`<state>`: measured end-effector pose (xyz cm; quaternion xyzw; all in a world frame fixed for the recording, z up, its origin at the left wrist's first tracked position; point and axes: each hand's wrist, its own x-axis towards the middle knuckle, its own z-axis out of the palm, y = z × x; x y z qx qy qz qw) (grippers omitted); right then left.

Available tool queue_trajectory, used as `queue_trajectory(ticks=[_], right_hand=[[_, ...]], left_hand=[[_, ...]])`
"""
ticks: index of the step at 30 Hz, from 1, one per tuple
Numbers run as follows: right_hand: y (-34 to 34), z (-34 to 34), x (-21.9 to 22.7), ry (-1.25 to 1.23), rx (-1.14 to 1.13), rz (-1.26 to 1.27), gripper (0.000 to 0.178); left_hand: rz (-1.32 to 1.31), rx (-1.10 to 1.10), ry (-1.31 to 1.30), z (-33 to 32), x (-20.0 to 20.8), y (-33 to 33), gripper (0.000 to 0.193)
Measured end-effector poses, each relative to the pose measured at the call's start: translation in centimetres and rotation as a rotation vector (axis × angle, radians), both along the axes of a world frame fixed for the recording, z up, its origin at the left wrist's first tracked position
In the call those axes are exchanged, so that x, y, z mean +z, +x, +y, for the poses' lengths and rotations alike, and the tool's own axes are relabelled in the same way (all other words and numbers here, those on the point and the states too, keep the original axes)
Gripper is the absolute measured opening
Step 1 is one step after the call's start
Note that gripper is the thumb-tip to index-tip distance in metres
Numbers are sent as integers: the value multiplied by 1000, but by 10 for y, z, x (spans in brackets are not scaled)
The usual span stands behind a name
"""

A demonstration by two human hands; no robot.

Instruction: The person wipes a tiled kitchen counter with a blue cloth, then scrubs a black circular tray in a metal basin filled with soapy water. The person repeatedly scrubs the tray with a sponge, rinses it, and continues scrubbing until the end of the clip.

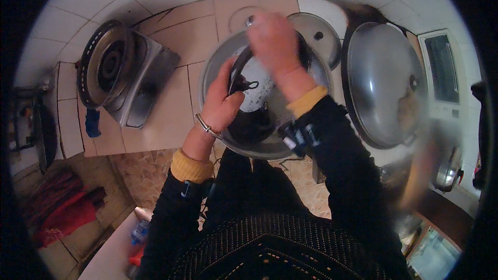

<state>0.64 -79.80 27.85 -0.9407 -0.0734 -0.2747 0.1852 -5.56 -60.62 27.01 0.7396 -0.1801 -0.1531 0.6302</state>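
Note:
A wide grey metal basin (211,70) holds sudsy water, with pale foam (257,101) in its middle. Inside it, tilted, is a dark round vessel (251,124) that looks like a pan; its exact kind is unclear. My left hand (220,102) is closed on the vessel's dark rim, thumb on the near side, beside a small dark loop. Over the far side of the basin, my right hand (276,41) is curled and blurred by motion. A small shiny bit shows by its fingertips, but what it holds is hidden.
On the left of the tiled counter (171,93) stands a gas stove (148,80) with a round burner ring (106,65). A round lid (324,31) lies behind the basin. To the right is a large domed metal lid (381,78). Red cloth (67,215) lies at lower left.

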Motion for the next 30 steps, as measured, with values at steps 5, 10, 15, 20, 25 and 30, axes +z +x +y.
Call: queue_trajectory(ticks=[5,10,15,20,25,30], right_hand=[[-39,37,22,102,333,-241,16],[-4,-32,-24,-7,-120,-71,22],[5,-65,-59,654,-499,171,24],[-8,-4,-8,169,79,-46,18],[-41,30,19,80,417,-196,14],[2,-26,-35,106,-146,57,10]], left_hand=[[192,18,28,-2,-3,-4,69],[148,-5,-46,1,-10,-12,72],[149,-8,-75,2,-14,-13,73],[50,-6,-6,-3,-20,-8,72],[198,26,96,-2,-17,-9,69],[131,24,-90,-2,-13,-19,73]])
